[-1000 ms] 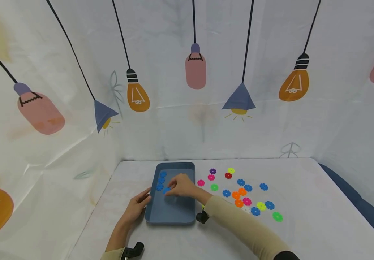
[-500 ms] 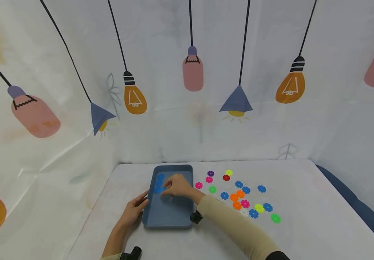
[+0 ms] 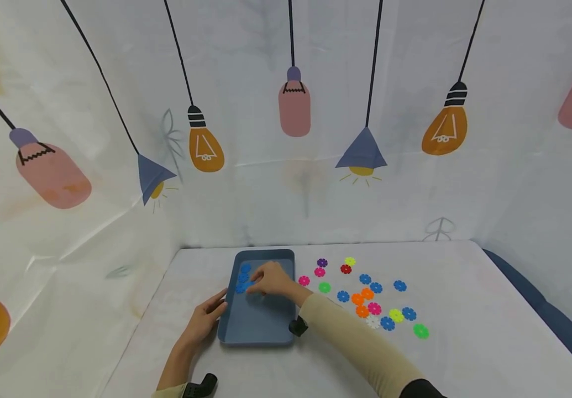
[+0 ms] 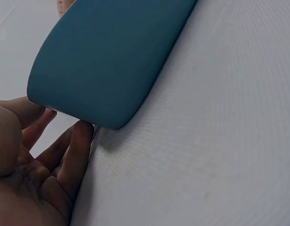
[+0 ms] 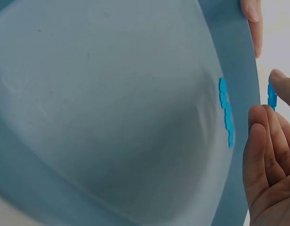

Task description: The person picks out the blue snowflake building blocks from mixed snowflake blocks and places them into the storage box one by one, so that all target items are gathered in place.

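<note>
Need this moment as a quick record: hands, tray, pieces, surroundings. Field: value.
right_hand: right hand over the tray, pinching one blue flower-shaped piece
left_hand: left hand, fingers touching the tray's left edge
container: blue-gray rectangular tray
in_tray: blue flower-shaped pieces toward its left side
loose_pieces: multicolored flower-shaped pieces, right of the tray; blue, pink, orange, yellow, green, purple, red, white
surface: white table
background: white lamp-print backdrop

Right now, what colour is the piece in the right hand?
Blue; the piece shows best in the right wrist view.
</note>
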Demonstrator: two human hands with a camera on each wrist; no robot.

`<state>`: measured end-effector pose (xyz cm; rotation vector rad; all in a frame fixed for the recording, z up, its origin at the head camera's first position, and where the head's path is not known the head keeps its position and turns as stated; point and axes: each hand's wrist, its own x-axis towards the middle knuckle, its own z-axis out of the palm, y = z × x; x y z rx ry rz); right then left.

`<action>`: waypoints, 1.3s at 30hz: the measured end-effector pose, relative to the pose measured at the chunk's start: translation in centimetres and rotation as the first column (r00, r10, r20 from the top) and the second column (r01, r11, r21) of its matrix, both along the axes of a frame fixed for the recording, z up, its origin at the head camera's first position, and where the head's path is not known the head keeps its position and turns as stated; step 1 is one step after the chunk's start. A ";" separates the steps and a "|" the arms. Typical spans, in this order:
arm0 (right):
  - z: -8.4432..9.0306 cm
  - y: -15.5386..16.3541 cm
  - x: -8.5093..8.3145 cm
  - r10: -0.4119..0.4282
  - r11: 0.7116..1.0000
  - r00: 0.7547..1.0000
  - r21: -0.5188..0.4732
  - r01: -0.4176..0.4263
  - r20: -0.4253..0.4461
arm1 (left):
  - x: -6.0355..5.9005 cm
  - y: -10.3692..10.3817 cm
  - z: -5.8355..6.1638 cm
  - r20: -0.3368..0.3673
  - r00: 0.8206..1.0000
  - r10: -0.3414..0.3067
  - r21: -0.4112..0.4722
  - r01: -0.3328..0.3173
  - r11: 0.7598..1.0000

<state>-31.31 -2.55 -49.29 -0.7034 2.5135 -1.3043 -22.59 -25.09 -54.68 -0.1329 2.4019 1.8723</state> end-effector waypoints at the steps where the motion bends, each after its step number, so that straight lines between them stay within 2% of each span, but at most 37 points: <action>1: 0.0 0.0 0.0 0.000 1.000 1.000 -0.001 0.000 0.002 | 0.0 0.0 0.0 -0.006 1.000 -0.008 0.000 0.008 1.000; 12: 0.4 -0.9 0.0 0.024 1.000 1.000 0.002 -0.024 0.001 | 0.1 -0.2 0.2 0.001 1.000 -0.013 0.028 0.013 1.000; 22: 0.3 -2.2 0.1 0.046 0.998 0.998 0.032 -0.045 -0.037 | 0.1 -0.1 0.2 -0.007 1.000 -0.011 0.003 0.011 1.000; 39: -0.6 -2.4 0.1 0.011 1.000 1.000 0.027 -0.010 -0.027 | 0.3 0.0 0.3 -0.010 1.000 -0.009 0.019 0.009 1.000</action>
